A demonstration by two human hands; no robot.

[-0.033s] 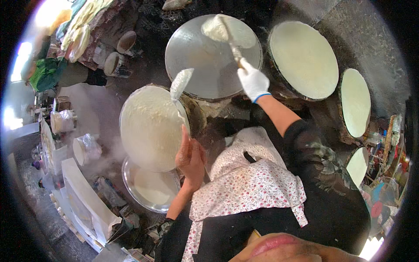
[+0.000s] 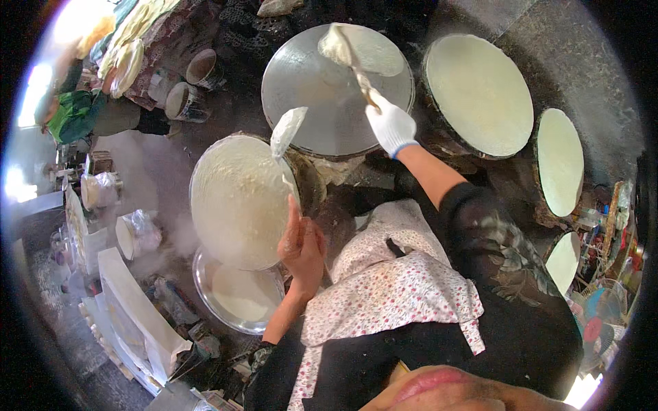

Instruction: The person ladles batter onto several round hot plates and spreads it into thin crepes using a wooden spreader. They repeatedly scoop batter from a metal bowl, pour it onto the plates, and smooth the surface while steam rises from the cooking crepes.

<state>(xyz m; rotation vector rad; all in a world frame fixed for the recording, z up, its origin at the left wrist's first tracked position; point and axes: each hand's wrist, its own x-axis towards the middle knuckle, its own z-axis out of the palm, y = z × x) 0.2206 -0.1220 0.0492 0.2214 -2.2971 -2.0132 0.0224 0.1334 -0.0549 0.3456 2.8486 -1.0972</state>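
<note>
Upper centre: the gloved right hand [image 2: 391,126] grips a long-handled ladle [image 2: 335,45], its head at pale batter [image 2: 381,55] near the top of a round grey plate [image 2: 301,89]. Centre left: the left hand [image 2: 303,248] closes on a white-coated paddle [image 2: 288,131] by a cream disc [image 2: 236,198]. The step appears to be spreading; the next move calls for an even sweep.
</note>
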